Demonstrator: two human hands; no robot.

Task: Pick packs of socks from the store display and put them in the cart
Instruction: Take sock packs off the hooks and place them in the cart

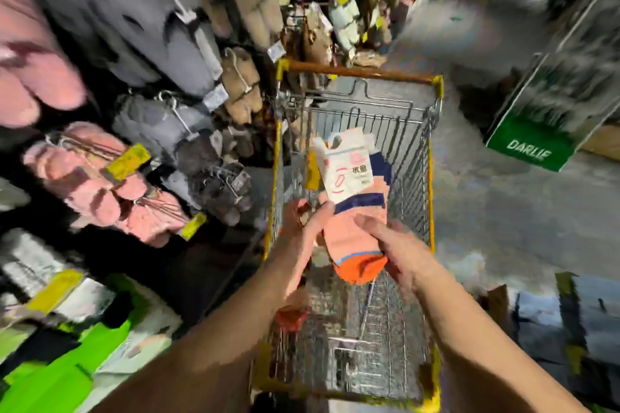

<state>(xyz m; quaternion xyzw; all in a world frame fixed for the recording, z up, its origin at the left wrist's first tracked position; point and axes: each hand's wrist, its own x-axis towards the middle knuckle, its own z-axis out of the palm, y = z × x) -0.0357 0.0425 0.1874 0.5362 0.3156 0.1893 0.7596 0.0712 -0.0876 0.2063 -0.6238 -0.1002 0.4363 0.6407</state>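
Sock display (141, 117) fills frame left; wire cart (432, 157) centre. Pack of orange socks (352, 211) held over the basket: left hand (302, 238) grips its left edge, right hand (396, 251) pinches the toe end. Risk: uneven release snags 1 corner on the cart rim.

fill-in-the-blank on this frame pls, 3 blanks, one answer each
1. Both hands hold a peach-and-orange sock pack with a white card label above the wire shopping ____.
2. The left hand and the ____ hand grip the pack.
3. The green sign on the floor reads ____.

Missing words: cart; right; DARLIE
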